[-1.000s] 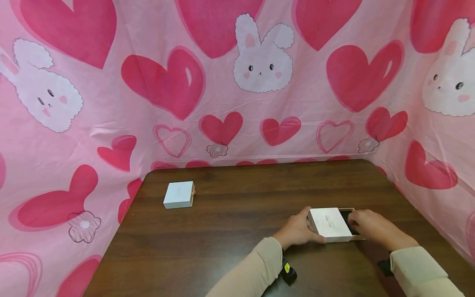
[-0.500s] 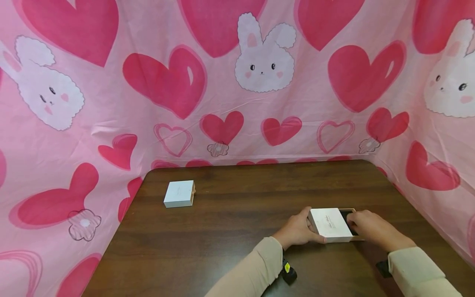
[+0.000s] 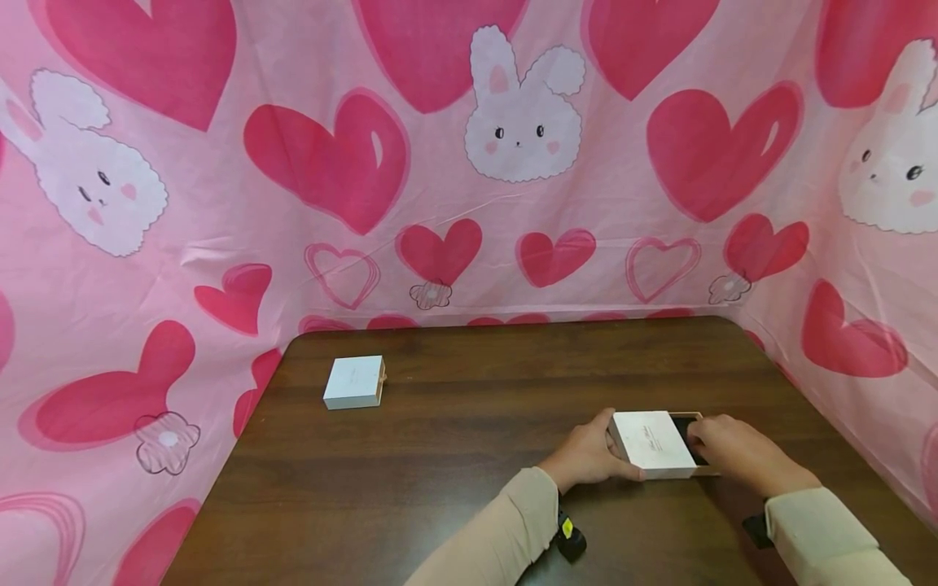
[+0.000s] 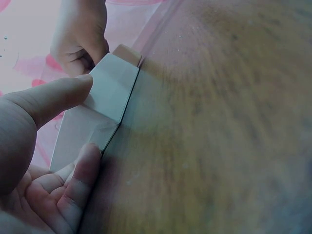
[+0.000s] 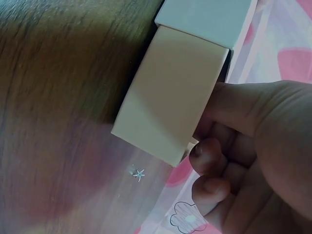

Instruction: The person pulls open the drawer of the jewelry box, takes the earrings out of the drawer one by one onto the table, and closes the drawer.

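Near the table's right side lies a white drawer-style box (image 3: 652, 443) with small print on its lid. Its inner drawer (image 5: 168, 95) is pulled out to the right, pale outside with a dark inside. My left hand (image 3: 586, 453) grips the box's left end, the thumb on the near side and fingers at the end. My right hand (image 3: 743, 452) reaches into the drawer. There its thumb dips in while other fingers curl at the drawer's end; what the hidden fingertips touch cannot be seen. A small silvery star-shaped piece (image 5: 139, 174) lies on the table beyond the drawer's end.
A second white box (image 3: 354, 382), closed, with a small tab on its right side, sits at the far left of the brown wooden table (image 3: 440, 407). A pink cloth (image 3: 454, 195) printed with hearts and rabbits hangs behind and along both sides.
The head view has shifted slightly. Both hands and the box have stayed in about the same place, with the right fingers inside the drawer throughout.
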`<state>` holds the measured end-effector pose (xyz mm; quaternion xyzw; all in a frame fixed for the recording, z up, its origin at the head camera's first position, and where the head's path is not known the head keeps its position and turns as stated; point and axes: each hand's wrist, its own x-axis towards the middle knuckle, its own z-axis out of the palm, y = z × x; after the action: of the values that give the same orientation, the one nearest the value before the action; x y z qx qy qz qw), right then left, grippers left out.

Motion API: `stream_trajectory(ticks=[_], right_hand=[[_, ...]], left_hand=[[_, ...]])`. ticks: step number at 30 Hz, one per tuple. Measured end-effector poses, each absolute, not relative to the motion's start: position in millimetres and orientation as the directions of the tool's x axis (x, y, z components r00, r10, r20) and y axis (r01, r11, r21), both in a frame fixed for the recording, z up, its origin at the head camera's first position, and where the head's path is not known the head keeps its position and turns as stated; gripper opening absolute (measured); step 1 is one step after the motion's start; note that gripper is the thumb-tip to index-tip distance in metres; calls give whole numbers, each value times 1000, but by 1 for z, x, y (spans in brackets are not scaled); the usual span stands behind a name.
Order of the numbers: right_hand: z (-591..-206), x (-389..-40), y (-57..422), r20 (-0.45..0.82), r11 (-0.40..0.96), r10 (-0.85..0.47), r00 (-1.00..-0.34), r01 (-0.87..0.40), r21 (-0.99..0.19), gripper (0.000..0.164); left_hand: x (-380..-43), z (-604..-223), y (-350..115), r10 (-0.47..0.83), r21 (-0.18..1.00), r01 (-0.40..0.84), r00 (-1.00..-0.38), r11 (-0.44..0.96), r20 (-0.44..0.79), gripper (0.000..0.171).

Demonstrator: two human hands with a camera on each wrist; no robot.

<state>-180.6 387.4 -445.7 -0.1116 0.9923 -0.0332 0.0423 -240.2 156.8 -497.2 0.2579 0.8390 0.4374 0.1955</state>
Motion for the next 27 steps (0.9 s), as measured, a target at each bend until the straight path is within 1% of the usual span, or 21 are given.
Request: stream_trajectory(ticks=[4,10,17,27], right_hand=[[-448,-181,388,-46,967,-246,-968,-243,-71,23],[-449,-180,388,-46,967,-245,-968,-240,-86,23],[-453,-180,388,-7,966,-254,-967,-253,-62,26],[-454,-181,388,4,965,-249,-969,-248,-88,29]], left_hand=[[-240,-497,157,605,835,261,-790,484,-104,91],[-241,-498,157,603,840,249,-790,482,-112,92],[-242,-499,157,607,839,265,-789,475,-95,97],[-241,-498,157,614,844,271,-785,463,-85,92]])
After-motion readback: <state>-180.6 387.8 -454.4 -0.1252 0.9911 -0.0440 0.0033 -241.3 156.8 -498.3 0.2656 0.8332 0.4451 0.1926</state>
